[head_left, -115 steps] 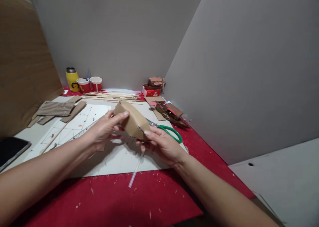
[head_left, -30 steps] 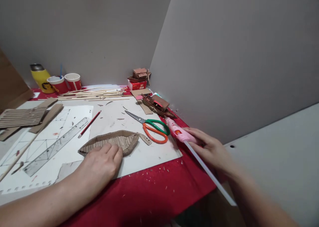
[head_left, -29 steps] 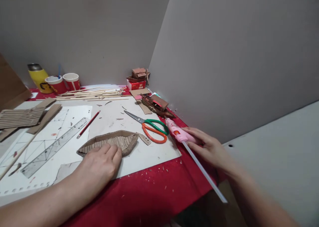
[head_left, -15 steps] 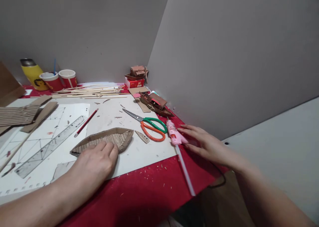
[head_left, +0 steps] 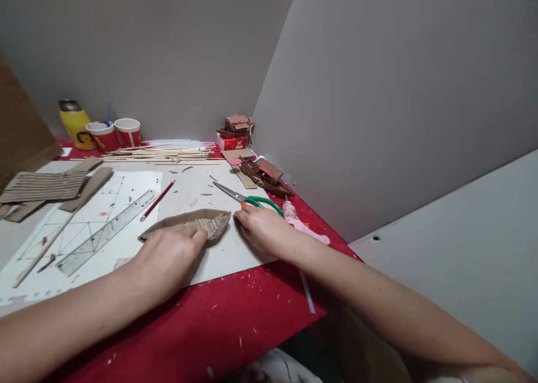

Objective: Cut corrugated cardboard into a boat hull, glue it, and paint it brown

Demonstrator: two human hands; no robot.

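Observation:
My left hand (head_left: pixel 172 254) is closed over the near side of a boat-shaped cardboard hull (head_left: pixel 210 224) with a ridged inside, gripping its wall on the paper. My right hand (head_left: pixel 263 229) is down on the white paper just right of the hull, fingers bent and tips together. It covers the spot where a small cardboard piece lay, so what it pinches is hidden. Scissors (head_left: pixel 229 191) with a green and an orange handle lie just beyond it, the orange one mostly covered. A pink glue gun (head_left: pixel 300 223) lies behind my right forearm, its glue stick (head_left: pixel 307 293) showing below.
A clear ruler (head_left: pixel 107 232), a pencil (head_left: pixel 157 201) and cardboard strips (head_left: pixel 44 187) lie left on a drawn sheet. Thin wooden sticks (head_left: pixel 163 154), two paper cups (head_left: pixel 128 132) and a yellow bottle (head_left: pixel 78 126) stand behind. A brown model boat (head_left: pixel 264 176) sits by the wall.
My right hand has moved left from beside the glue gun to the small cardboard piece, its fingers closing. My left hand stays on the hull. The view has shifted slightly.

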